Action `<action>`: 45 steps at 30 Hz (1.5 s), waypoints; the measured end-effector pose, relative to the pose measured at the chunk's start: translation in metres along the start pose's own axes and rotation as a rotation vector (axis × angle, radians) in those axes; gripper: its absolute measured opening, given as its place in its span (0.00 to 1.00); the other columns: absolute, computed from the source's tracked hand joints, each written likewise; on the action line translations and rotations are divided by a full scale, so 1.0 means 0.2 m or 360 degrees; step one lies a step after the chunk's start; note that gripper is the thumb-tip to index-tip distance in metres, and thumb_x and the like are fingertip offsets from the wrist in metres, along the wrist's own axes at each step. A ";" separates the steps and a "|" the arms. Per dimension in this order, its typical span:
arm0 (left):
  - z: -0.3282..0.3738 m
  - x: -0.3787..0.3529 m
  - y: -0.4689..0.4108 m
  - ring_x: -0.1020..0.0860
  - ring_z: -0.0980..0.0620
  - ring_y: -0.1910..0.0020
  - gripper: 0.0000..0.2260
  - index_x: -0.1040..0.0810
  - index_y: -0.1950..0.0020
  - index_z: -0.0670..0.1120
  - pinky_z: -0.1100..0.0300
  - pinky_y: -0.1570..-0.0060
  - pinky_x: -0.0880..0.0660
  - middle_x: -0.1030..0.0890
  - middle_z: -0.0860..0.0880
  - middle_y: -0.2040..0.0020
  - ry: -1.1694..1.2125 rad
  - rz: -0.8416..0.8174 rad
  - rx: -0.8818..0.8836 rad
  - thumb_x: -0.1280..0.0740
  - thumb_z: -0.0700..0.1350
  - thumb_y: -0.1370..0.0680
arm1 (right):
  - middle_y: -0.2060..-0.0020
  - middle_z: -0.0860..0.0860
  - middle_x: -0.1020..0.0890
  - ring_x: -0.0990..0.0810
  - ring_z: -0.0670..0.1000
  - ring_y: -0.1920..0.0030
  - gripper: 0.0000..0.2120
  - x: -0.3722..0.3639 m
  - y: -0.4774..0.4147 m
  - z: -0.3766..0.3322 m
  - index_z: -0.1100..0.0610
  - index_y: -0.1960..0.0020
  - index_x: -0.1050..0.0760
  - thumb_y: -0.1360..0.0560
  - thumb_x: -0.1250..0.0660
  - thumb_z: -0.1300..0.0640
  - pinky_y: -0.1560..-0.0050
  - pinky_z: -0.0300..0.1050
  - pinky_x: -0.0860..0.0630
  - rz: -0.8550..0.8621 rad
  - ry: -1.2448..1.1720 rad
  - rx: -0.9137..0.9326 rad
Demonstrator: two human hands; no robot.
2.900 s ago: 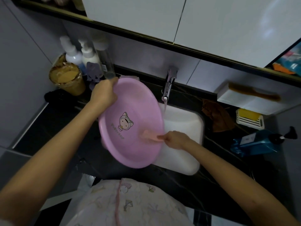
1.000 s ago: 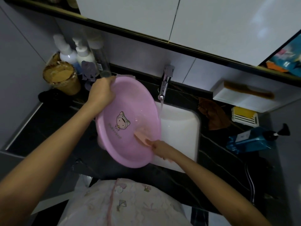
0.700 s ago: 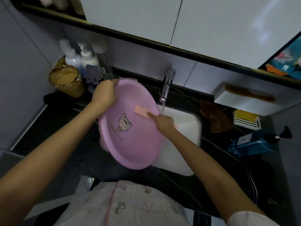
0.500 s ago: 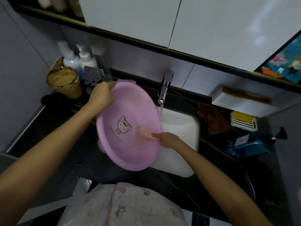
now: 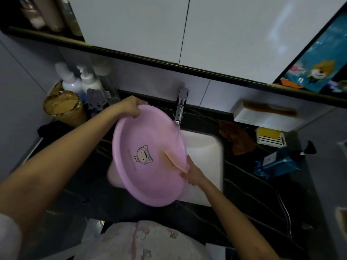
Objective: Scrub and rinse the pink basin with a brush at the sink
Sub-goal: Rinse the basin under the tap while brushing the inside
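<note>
Counter (image 5: 244, 194): black, veined. On it, left back: jar (image 5: 62, 109), pump bottles (image 5: 75, 83). Right of the sink (image 5: 206, 147): brown cloth (image 5: 238, 137), soap dish (image 5: 270, 136), blue bottle (image 5: 277, 164) lying on its side.

Tap (image 5: 180, 109): running, stream falling just at the basin's far right rim.

Basin (image 5: 146, 166): over the sink's left edge, tipped steeply, open face up and rightward.

Left hand (image 5: 129, 107): grip closed round the basin's far rim.

Brush (image 5: 174, 160): inside the basin by its right rim, long axis slanting far-left to near-right.

Right hand (image 5: 193, 173): grip closed on the brush's near end.
</note>
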State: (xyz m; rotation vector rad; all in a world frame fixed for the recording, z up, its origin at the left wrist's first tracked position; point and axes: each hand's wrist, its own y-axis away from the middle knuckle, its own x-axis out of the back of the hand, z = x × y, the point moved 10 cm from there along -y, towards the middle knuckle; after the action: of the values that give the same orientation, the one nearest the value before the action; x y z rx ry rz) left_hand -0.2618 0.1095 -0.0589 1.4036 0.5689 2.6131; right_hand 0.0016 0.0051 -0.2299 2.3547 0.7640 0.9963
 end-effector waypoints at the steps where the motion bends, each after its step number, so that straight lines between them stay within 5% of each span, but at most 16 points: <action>1: -0.01 0.01 0.00 0.23 0.44 0.50 0.23 0.24 0.36 0.41 0.59 0.53 0.28 0.21 0.42 0.46 0.0023 -0.0003 0.0029 0.34 0.31 0.31 | 0.39 0.52 0.29 0.23 0.53 0.62 0.41 -0.02 -0.01 0.00 0.41 0.25 0.62 0.25 0.35 0.49 0.72 0.44 0.26 -0.0013 0.0026 -0.0017; 6: -0.17 0.07 0.24 0.24 0.42 0.45 0.19 0.28 0.36 0.40 0.54 0.46 0.28 0.24 0.40 0.41 0.0087 0.0211 0.0237 0.33 0.47 0.24 | 0.36 0.56 0.30 0.26 0.50 0.57 0.42 -0.02 -0.02 0.03 0.48 0.24 0.69 0.23 0.39 0.49 0.69 0.37 0.32 -0.0001 0.0122 -0.0100; 11: -0.20 -0.09 0.57 0.24 0.39 0.45 0.33 0.43 0.26 0.45 0.49 0.51 0.27 0.25 0.39 0.41 0.0082 0.0411 0.0245 0.33 0.36 0.27 | 0.43 0.56 0.25 0.24 0.50 0.61 0.43 -0.06 -0.05 0.10 0.48 0.25 0.70 0.24 0.40 0.46 0.69 0.40 0.28 -0.0110 0.0210 -0.0190; 15: -0.09 0.08 0.48 0.24 0.38 0.44 0.26 0.35 0.29 0.44 0.50 0.48 0.28 0.23 0.38 0.42 -0.0071 0.0647 0.0166 0.38 0.32 0.27 | 0.49 0.54 0.22 0.26 0.44 0.68 0.32 -0.20 0.10 0.00 0.50 0.24 0.56 0.21 0.42 0.45 0.72 0.37 0.33 -0.0475 0.0044 -0.0069; 20: 0.02 0.15 0.30 0.24 0.38 0.46 0.21 0.29 0.35 0.43 0.49 0.51 0.25 0.22 0.39 0.44 -0.0433 0.0524 0.0075 0.38 0.34 0.28 | 0.55 0.52 0.25 0.34 0.47 0.68 0.26 -0.28 0.16 -0.07 0.40 0.24 0.50 0.19 0.47 0.51 0.71 0.37 0.37 -0.0784 0.0267 -0.0027; 22: 0.04 0.14 0.28 0.24 0.39 0.47 0.21 0.29 0.34 0.43 0.51 0.53 0.26 0.22 0.39 0.45 -0.0471 0.0489 0.0060 0.39 0.34 0.27 | 0.52 0.53 0.24 0.29 0.48 0.65 0.24 -0.21 0.09 -0.11 0.42 0.25 0.44 0.20 0.47 0.54 0.67 0.37 0.34 -0.0741 0.0476 -0.0006; 26: -0.02 0.13 0.27 0.24 0.39 0.45 0.23 0.29 0.33 0.43 0.50 0.48 0.25 0.23 0.38 0.42 -0.0417 0.0439 0.0080 0.38 0.33 0.28 | 0.35 0.54 0.27 0.25 0.56 0.39 0.21 0.07 -0.14 -0.21 0.43 0.26 0.40 0.18 0.51 0.45 0.51 0.42 0.33 -0.0229 0.0971 0.0143; 31: -0.02 0.11 0.27 0.25 0.39 0.40 0.26 0.32 0.30 0.43 0.51 0.43 0.27 0.25 0.38 0.38 -0.0346 0.0422 0.0069 0.37 0.32 0.28 | 0.50 0.55 0.25 0.22 0.57 0.51 0.24 0.30 -0.26 -0.44 0.38 0.25 0.46 0.18 0.48 0.54 0.59 0.47 0.32 0.0378 0.1460 0.0524; 35: 0.02 0.12 0.27 0.25 0.39 0.41 0.26 0.32 0.30 0.42 0.50 0.43 0.27 0.24 0.38 0.39 -0.0351 0.0420 0.0051 0.38 0.32 0.28 | 0.42 0.56 0.25 0.23 0.58 0.44 0.26 0.28 -0.27 -0.34 0.37 0.26 0.46 0.19 0.48 0.57 0.56 0.45 0.34 0.0133 0.1493 0.0421; 37: 0.03 0.12 0.27 0.25 0.39 0.41 0.26 0.32 0.29 0.43 0.51 0.44 0.27 0.25 0.38 0.39 -0.0343 0.0414 0.0050 0.38 0.32 0.28 | 0.38 0.56 0.25 0.24 0.57 0.42 0.20 0.20 -0.25 -0.20 0.40 0.27 0.38 0.18 0.48 0.52 0.55 0.44 0.34 -0.0205 0.1289 0.0239; 40: 0.03 0.12 0.26 0.25 0.39 0.41 0.27 0.33 0.28 0.44 0.52 0.45 0.27 0.25 0.39 0.39 -0.0312 0.0386 0.0050 0.39 0.32 0.28 | 0.45 0.51 0.24 0.25 0.52 0.49 0.21 0.13 -0.20 -0.12 0.46 0.32 0.28 0.21 0.44 0.40 0.60 0.39 0.34 -0.0470 0.0965 0.0075; 42: 0.05 0.11 0.25 0.25 0.39 0.43 0.26 0.32 0.30 0.44 0.53 0.47 0.28 0.24 0.39 0.40 -0.0323 0.0368 0.0038 0.39 0.32 0.28 | 0.41 0.51 0.25 0.24 0.54 0.46 0.19 0.15 -0.22 -0.16 0.43 0.29 0.33 0.19 0.46 0.45 0.58 0.41 0.34 -0.0449 0.1152 0.0159; 45: 0.06 0.10 0.25 0.24 0.39 0.44 0.24 0.30 0.32 0.43 0.54 0.50 0.28 0.23 0.39 0.43 -0.0363 0.0361 0.0044 0.39 0.33 0.28 | 0.39 0.55 0.25 0.24 0.58 0.42 0.20 0.28 -0.31 -0.30 0.37 0.27 0.39 0.18 0.48 0.52 0.55 0.43 0.34 -0.0015 0.1398 0.0391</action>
State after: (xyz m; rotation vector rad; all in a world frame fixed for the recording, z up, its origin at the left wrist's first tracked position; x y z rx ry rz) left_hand -0.2600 0.0720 -0.0174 1.8425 0.4403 2.5631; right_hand -0.0304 0.0978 -0.2023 2.0292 1.2510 2.0697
